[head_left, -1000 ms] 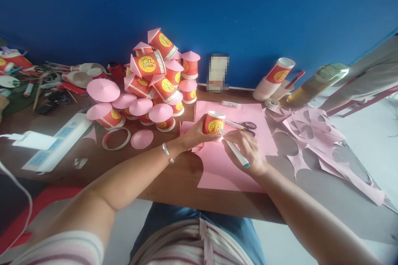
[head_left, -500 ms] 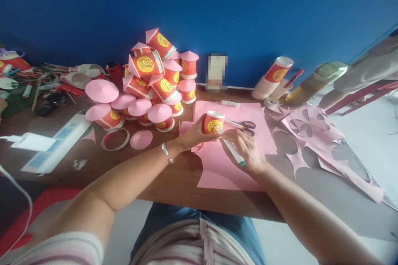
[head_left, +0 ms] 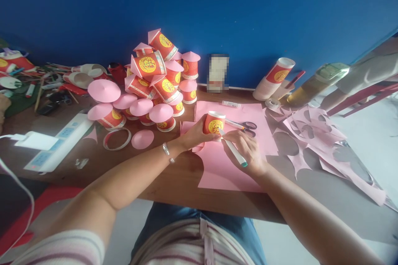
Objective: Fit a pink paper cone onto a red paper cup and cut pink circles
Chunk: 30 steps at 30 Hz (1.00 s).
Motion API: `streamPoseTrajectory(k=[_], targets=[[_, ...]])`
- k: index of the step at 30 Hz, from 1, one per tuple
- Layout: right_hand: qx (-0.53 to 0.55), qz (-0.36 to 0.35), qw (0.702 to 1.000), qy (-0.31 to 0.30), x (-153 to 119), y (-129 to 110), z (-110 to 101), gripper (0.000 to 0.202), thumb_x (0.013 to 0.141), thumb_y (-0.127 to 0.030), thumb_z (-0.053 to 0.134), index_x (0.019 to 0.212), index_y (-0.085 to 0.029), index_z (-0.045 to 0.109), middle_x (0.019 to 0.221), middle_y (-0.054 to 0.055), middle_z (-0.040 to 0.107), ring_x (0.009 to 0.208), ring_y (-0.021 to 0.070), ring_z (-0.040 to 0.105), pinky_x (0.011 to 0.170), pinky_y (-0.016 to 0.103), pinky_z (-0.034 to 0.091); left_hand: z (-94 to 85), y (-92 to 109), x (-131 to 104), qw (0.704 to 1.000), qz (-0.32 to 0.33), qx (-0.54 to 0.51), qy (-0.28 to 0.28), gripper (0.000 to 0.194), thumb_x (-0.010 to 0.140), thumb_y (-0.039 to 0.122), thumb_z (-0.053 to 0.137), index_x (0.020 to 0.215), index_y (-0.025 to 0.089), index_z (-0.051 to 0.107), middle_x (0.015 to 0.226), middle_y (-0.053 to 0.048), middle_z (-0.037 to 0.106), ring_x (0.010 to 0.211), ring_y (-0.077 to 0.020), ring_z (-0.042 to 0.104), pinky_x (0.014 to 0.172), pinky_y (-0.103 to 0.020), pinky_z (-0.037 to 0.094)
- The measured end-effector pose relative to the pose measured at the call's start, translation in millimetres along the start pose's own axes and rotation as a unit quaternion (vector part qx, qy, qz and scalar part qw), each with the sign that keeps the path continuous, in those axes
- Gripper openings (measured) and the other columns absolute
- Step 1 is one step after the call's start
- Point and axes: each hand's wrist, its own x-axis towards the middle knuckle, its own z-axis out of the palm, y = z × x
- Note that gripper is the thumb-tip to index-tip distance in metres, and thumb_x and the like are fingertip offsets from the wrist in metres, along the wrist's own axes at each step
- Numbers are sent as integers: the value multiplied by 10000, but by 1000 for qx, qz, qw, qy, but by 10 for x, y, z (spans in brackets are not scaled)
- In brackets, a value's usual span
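Watching a Blade Tip So Near the Thumb

Closest to the person, the brown table (head_left: 174, 182) lies under loose pink paper (head_left: 224, 174); if a sheet slid, I reckon the forearms' footing could shift with it. The right hand (head_left: 250, 151) is closed around a white, green-ended cutter (head_left: 235, 152), its tip at the printed front of a red paper cup (head_left: 214, 122). The left hand (head_left: 197, 134) is clamped around that cup, above the pink paper, open rim upward; whether its base rests there I can't tell. From where I stand, too hard a push might skid the tip off the curved wall into the left thumb, and too tight a squeeze might buckle it. Just beyond, scissors (head_left: 243, 127) lie close enough to snag a knuckle. Farther off, the heaped pink-roofed cups (head_left: 147, 65) lean on one another, so one bump could topple several.
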Motion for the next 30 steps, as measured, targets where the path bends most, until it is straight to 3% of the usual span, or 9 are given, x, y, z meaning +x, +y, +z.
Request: streamPoseTrajectory(k=[19, 30], targets=[[20, 8, 1000, -15, -88, 37, 53, 352, 946, -52, 599, 1270, -186, 587, 994, 96, 748, 849, 215, 735, 724, 333, 611, 48, 59, -15, 1000, -15, 20, 8, 720, 723, 469, 904, 1242, 205, 480, 1150, -71, 613, 1083, -240, 621, 867, -349, 553], [7, 23, 999, 31, 3, -8, 12, 317, 953, -100, 638, 1238, -229, 587, 895, 48, 751, 747, 193, 736, 652, 306, 593, 9, -4, -12, 1000, -5, 3, 0, 691, 750, 431, 893, 1275, 208, 502, 1160, -74, 635, 1083, -245, 642, 884, -372, 557]])
